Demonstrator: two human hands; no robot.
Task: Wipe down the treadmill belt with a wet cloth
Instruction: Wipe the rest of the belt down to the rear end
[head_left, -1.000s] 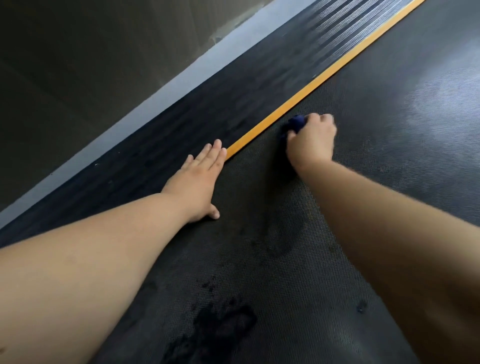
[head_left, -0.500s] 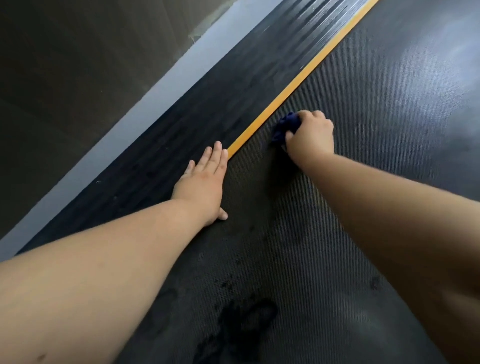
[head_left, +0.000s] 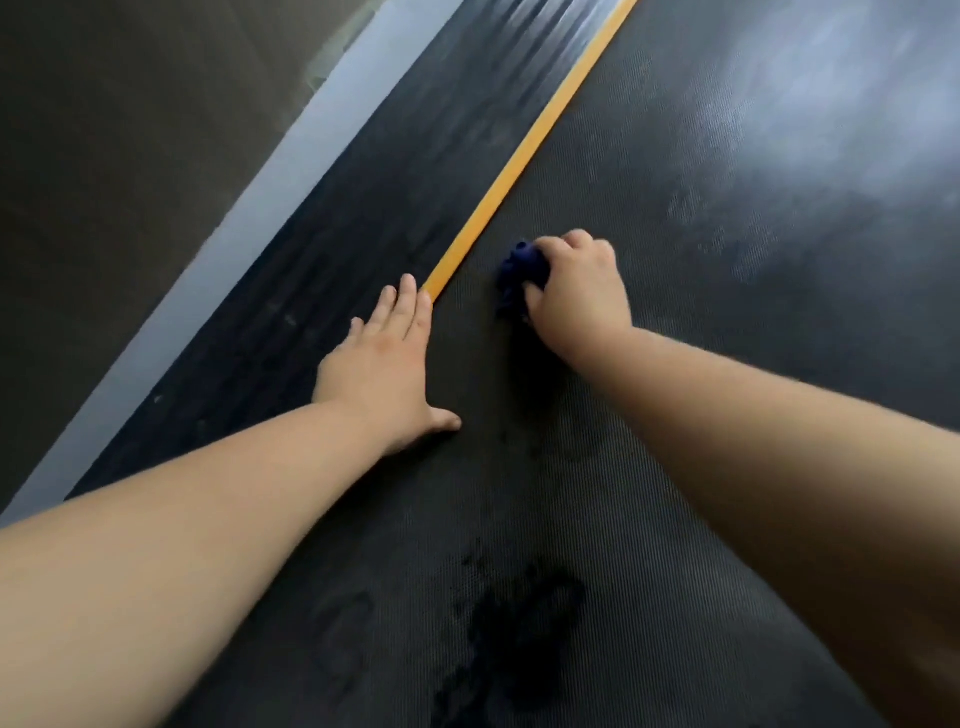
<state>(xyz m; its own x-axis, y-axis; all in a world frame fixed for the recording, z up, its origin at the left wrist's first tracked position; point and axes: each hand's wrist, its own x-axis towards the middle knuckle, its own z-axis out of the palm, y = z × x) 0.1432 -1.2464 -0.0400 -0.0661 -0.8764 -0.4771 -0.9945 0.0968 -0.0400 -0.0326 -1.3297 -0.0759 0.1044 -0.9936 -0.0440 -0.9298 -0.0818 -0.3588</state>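
The black textured treadmill belt fills most of the view. My right hand grips a bunched dark blue cloth and presses it on the belt, a little right of the orange stripe. Only the cloth's left part shows beside my fingers. My left hand lies flat with straight fingers, palm down, across the belt's left edge and the ribbed black side rail; its fingertips cover the near end of the orange stripe. Dark wet marks stain the belt near me.
A pale grey trim strip runs along the outside of the side rail. Beyond it on the left is dark floor. Light glares off the belt at the upper right.
My right hand has drawn the cloth back toward me along the belt, away from the orange stripe. My left hand has stayed flat in the same place.
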